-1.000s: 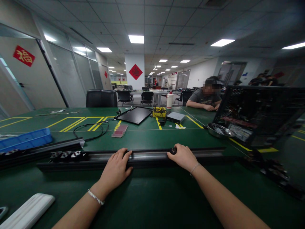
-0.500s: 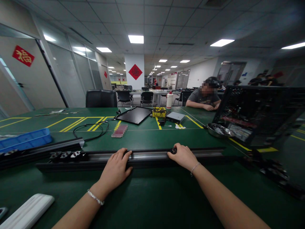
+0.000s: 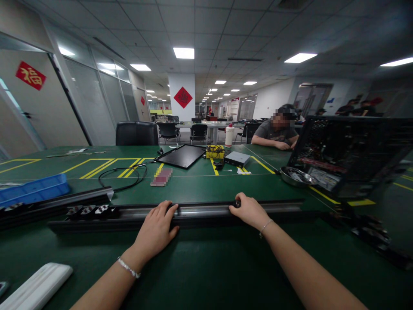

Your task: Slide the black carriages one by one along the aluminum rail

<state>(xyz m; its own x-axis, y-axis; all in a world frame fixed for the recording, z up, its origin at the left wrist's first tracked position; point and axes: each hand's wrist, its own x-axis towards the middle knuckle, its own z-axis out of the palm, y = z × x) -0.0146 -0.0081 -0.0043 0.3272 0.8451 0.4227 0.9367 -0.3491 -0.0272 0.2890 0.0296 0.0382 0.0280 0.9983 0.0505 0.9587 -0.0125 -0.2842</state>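
A long black channel with a shiny metal inside [image 3: 203,211] lies crosswise on the green table before me. My left hand [image 3: 158,226] lies over its middle, fingers on top and thumb along the near side, holding it. Something dark shows at the fingertips, but I cannot make out what. My right hand [image 3: 248,211] is closed in a pinch around a small black part [image 3: 238,203] at the channel, most of it hidden by the fingers. Several black pieces with metal faces [image 3: 87,210] sit in a row in the channel's left end.
A second channel [image 3: 77,199] and a blue tray [image 3: 35,189] lie at left. Farther back are a cable [image 3: 129,187], a flat black panel [image 3: 182,156] and a grey box [image 3: 238,159]. A metal bowl [image 3: 297,176] stands by an open computer case [image 3: 351,159]. A person [image 3: 277,129] sits opposite.
My right hand has shifted slightly to the right along the channel, with the small black part in its pinch. My left hand stays in place.
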